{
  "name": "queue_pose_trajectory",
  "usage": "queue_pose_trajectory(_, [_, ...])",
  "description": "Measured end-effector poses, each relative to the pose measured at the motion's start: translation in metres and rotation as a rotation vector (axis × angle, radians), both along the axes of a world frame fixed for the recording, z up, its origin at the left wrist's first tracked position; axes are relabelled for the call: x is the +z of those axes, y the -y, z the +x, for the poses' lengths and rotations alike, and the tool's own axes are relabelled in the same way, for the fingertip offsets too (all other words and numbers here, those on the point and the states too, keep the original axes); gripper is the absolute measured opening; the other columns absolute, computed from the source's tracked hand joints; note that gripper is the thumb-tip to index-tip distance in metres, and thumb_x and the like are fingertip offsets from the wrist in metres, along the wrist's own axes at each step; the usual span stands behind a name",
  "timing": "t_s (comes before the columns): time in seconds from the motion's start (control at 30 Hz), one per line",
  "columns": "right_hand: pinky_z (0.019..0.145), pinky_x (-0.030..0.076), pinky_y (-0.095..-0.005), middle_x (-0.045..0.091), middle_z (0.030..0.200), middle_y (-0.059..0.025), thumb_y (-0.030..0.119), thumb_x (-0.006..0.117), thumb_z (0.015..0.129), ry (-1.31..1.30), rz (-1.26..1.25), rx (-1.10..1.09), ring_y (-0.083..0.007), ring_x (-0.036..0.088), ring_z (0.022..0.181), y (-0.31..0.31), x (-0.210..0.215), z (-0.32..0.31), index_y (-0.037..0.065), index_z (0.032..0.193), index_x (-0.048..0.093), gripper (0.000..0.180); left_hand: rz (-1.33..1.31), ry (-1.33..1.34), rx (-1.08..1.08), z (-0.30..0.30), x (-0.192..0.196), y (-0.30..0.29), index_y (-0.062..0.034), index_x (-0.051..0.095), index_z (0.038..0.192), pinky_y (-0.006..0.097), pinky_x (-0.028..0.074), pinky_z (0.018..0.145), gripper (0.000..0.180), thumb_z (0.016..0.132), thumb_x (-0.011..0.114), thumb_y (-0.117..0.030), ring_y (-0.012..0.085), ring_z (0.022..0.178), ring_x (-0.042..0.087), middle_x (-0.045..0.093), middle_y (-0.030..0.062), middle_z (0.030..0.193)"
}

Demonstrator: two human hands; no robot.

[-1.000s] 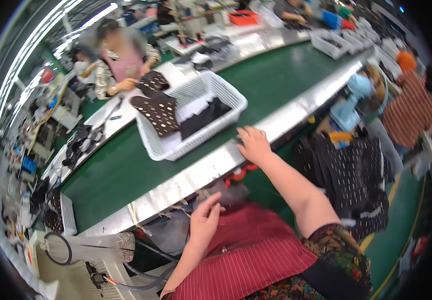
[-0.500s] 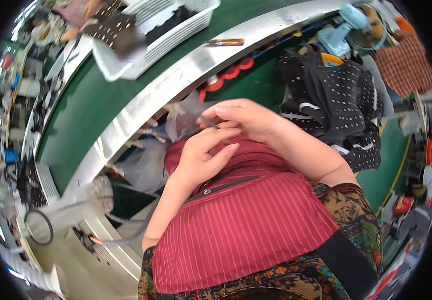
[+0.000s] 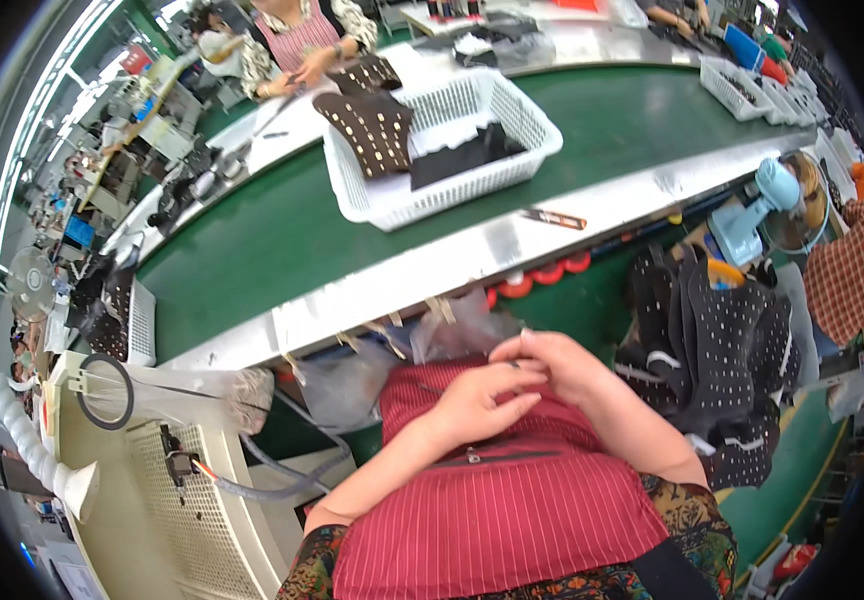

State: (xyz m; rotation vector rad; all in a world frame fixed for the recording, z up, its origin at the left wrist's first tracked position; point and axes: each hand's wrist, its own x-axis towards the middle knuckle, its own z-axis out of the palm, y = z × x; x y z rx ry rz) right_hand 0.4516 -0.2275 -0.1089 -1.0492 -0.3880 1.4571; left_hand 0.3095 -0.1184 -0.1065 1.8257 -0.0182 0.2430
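Observation:
My left hand (image 3: pixel 480 402) and my right hand (image 3: pixel 550 362) meet in front of my red striped apron (image 3: pixel 502 520). Their fingers are bent together. A small dark sliver (image 3: pixel 515 366) shows between the fingertips, too small and covered to name. My left thumb stands a little away from its fingers. Beyond my hands, clear plastic bags (image 3: pixel 462 328) hang from the edge of the bench.
A white basket (image 3: pixel 452 198) with dark dotted and black pieces sits on the green belt (image 3: pixel 242 265). An orange-black cutter (image 3: pixel 555 218) lies on the metal edge. At right are dotted black pieces (image 3: pixel 722 350) and a blue fan (image 3: pixel 752 215). A co-worker's hands (image 3: pixel 302 75) work opposite.
The view has turned and lifted, bringing more of the belt and the co-worker into sight. My hands stay together before the apron, with the right fingers now closer over the left.

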Motion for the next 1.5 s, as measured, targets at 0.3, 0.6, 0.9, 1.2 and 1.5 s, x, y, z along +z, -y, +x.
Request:
queue_pose_trajectory(0.3, [0.071,0.049,-0.0263,0.059,0.094,-0.0055,0.006,0.061,0.085,0.123,0.219,-0.095,-0.0125,0.058,0.083,-0.004,-0.006,0.012,0.002,0.106,0.056,0.022,0.111,-0.085,-0.06,0.014,0.0,0.001,-0.0041,0.066,0.106,0.03,0.049,0.081,0.026,0.08,0.065,-0.004,0.0208,0.096,0.063,0.066,0.0107,0.104])
queue_pose_trajectory(0.6, [0.069,0.047,-0.023,0.058,0.09,-0.0019,0.002,0.06,0.083,0.111,0.139,-0.676,-0.0091,0.056,0.077,0.069,-0.008,0.035,0.004,0.113,0.053,0.031,-0.175,-0.394,-0.181,0.02,-0.02,0.011,0.0001,0.059,0.106,0.025,0.044,0.085,0.019,0.087,0.059,-0.001,0.0117,0.096,0.057,0.06,0.0106,0.118])
queue_pose_trajectory(0.9, [0.067,0.048,-0.0261,0.061,0.086,-0.0058,0.011,0.061,0.081,0.602,-0.295,-0.592,-0.0105,0.059,0.075,0.203,-0.04,0.033,0.0,0.106,0.058,0.028,-0.071,-0.649,-0.32,0.043,-0.065,0.011,-0.0009,0.062,0.108,0.027,0.042,0.093,0.02,0.09,0.058,-0.008,0.0142,0.105,0.057,0.062,0.0073,0.116])
queue_pose_trajectory(1.2, [0.074,0.05,-0.0296,0.068,0.087,-0.0079,0.021,0.063,0.081,0.658,-0.755,-1.106,-0.0177,0.065,0.078,0.326,0.005,0.051,0.005,0.101,0.066,0.026,0.074,-0.562,-0.144,0.054,-0.077,0.005,0.0003,0.061,0.108,0.032,0.035,0.102,0.021,0.092,0.055,-0.012,0.0227,0.12,0.05,0.055,0.0166,0.128])
queue_pose_trajectory(1.5, [0.1,0.039,-0.0459,0.052,0.13,-0.014,0.035,0.065,0.079,0.766,-2.028,-1.119,-0.0302,0.049,0.122,0.528,-0.094,0.085,0.012,0.128,0.05,0.056,0.003,-0.551,0.204,0.034,-0.062,-0.031,-0.0007,0.059,0.115,0.028,0.036,0.1,0.024,0.094,0.054,-0.011,0.015,0.114,0.051,0.057,0.0096,0.124])
